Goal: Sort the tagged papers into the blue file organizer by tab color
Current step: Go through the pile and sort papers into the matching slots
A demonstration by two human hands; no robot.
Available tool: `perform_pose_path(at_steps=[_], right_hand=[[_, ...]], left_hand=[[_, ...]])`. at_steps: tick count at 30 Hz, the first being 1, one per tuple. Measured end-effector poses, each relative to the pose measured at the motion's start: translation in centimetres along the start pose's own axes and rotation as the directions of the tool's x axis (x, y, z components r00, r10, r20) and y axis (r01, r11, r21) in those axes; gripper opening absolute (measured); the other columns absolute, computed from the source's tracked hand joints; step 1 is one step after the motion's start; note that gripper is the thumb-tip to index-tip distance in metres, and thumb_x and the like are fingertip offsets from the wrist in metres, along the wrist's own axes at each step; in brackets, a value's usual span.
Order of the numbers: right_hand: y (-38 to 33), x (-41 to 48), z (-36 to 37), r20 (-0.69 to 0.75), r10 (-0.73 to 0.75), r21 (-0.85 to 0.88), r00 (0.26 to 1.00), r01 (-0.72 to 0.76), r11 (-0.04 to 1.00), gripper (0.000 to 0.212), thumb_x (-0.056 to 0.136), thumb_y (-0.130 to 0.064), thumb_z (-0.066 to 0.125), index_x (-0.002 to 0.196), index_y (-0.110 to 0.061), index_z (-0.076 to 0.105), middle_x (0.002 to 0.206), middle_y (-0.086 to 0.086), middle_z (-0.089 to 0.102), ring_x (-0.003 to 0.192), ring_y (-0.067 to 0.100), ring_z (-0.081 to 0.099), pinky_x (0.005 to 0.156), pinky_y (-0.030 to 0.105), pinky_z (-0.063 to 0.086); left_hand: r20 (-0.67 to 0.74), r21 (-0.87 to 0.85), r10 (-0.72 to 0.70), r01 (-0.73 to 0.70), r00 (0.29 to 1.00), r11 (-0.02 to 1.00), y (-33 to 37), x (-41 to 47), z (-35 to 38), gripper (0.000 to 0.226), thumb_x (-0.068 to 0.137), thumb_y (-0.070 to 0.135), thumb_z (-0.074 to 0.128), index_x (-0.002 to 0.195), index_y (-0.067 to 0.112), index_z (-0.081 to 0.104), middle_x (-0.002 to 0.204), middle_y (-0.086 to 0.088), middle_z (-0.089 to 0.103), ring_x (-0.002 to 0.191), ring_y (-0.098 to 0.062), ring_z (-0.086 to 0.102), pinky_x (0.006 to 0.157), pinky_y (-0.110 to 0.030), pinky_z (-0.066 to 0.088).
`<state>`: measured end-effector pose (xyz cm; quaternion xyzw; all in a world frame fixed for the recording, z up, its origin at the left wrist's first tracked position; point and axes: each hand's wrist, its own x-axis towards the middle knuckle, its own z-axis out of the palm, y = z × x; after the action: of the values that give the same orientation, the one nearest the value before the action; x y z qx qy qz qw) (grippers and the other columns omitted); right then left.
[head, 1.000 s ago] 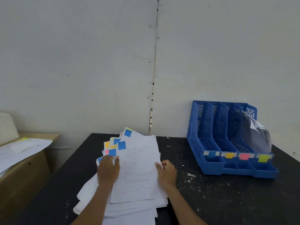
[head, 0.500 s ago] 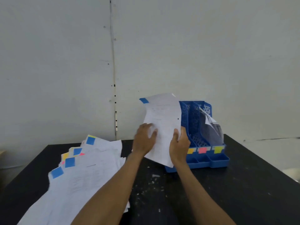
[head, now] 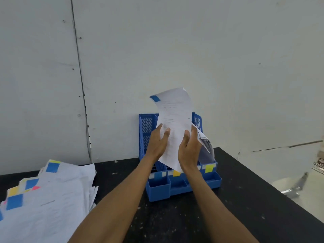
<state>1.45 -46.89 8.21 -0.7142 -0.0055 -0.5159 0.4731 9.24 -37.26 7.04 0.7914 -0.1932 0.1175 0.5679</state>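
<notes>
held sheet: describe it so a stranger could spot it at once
A blue file organizer stands on the black table. In front of it the left hand and right hand hold up one white sheet. Unlike the papers piled at the table's left, it is in the air, with a blue tab at its top-left corner.

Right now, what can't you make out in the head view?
- Blue plastic file organizer: middle slots and part of the label strip are hidden behind the white paper sheet with a blue tab, the left hand and the right hand.
- The sheet's printed text: too small to read.
- Pile of tagged white papers: blurred, and cut off by the left and bottom edges.
- Object at right edge: cut off, unidentifiable.
</notes>
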Motion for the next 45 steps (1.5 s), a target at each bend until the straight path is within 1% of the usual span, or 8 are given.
perform_pose_path(at_steps=[7,11,15,21,24,36,41,45], right_hand=[[2.6,-2.7,4.9,0.084,0.014,0.096,0.996,-0.022,0.995,0.033,0.105,-0.020,0.030,0.134,-0.013,0.042,0.104,-0.004,0.066,0.088,0.000,0.063,0.070,0.013,0.049],[4.6,-4.6,7.7,0.205,0.176,0.096,0.963,-0.198,0.975,0.020,0.105,-0.019,0.032,0.117,-0.016,0.048,0.070,-0.004,0.060,0.060,0.005,0.058,0.051,0.015,0.040],[5.5,-5.0,9.0,0.411,0.306,0.059,0.859,-0.360,0.931,0.026,0.104,-0.020,0.036,0.093,-0.010,0.058,0.076,0.005,0.066,0.067,0.020,0.064,0.057,0.029,0.054],[6.0,-4.8,9.2,0.512,0.230,-0.089,0.828,-0.215,0.973,0.019,0.099,-0.009,0.042,0.086,-0.007,0.056,0.070,0.007,0.062,0.059,0.022,0.056,0.055,0.040,0.047],[6.2,-5.0,9.5,0.662,0.259,-0.311,0.703,-0.057,0.949,0.010,0.093,-0.004,0.048,0.094,-0.004,0.058,0.081,0.010,0.064,0.067,0.019,0.056,0.062,0.038,0.052],[2.2,-5.3,7.5,0.306,0.532,-0.675,0.790,-0.214,0.706,0.035,0.098,-0.036,0.049,0.112,-0.004,0.055,0.113,0.015,0.062,0.099,0.029,0.062,0.076,0.036,0.051],[0.4,-5.9,7.5,0.059,0.353,-0.597,0.934,-0.250,0.763,0.092,0.086,-0.026,0.065,0.152,-0.008,0.004,0.146,0.020,0.030,0.121,0.035,0.040,0.084,0.042,0.047],[-1.8,-7.4,8.9,-0.014,0.050,-0.399,0.999,-0.051,0.915,0.072,0.085,-0.011,0.063,0.147,-0.008,0.026,0.141,0.015,0.039,0.122,0.031,0.040,0.090,0.042,0.045]], left_hand=[[0.050,-0.070,-0.100,0.104,0.994,0.992,-2.4,1.4,0.1,0.072,0.096,0.062,0.025,0.155,0.022,0.014,0.161,0.004,0.015,0.147,-0.015,0.016,0.118,-0.036,0.012],[0.071,-0.118,-0.162,0.170,0.984,0.978,-4.1,2.2,0.0,0.091,0.082,0.078,0.023,0.155,0.025,0.005,0.162,0.006,0.006,0.148,-0.013,0.007,0.122,-0.043,0.007],[0.065,-0.170,-0.166,0.175,0.984,0.970,-5.0,2.5,-0.2,0.091,0.084,0.077,0.028,0.155,0.026,0.001,0.162,0.006,0.002,0.149,-0.012,0.004,0.122,-0.042,0.005],[0.011,-0.256,-0.079,0.079,0.997,0.964,-4.9,2.9,-0.8,0.092,0.080,0.083,0.033,0.153,0.036,0.000,0.161,0.014,0.002,0.148,-0.007,0.005,0.122,-0.045,0.009],[-0.026,-0.234,-0.059,0.051,0.998,0.971,-4.8,2.6,-1.5,0.080,0.086,0.072,0.029,0.152,0.038,-0.001,0.162,0.010,0.003,0.148,-0.013,0.009,0.121,-0.046,0.012],[0.367,-0.204,-0.261,0.351,0.893,0.914,-3.2,1.5,-2.1,0.097,0.079,0.082,0.031,0.151,0.017,0.031,0.158,-0.006,0.024,0.141,-0.021,0.029,0.113,-0.034,0.025],[0.276,-0.120,-0.255,0.297,0.927,0.947,-2.4,0.3,-4.1,0.086,0.083,0.080,0.027,0.143,0.022,0.045,0.147,-0.001,0.043,0.130,-0.017,0.043,0.099,-0.027,0.038],[0.035,-0.140,-0.194,0.197,0.980,0.970,-3.3,-1.3,-8.7,0.068,0.089,0.071,0.032,0.115,0.021,0.070,0.121,-0.004,0.066,0.109,-0.016,0.062,0.098,-0.034,0.046]])
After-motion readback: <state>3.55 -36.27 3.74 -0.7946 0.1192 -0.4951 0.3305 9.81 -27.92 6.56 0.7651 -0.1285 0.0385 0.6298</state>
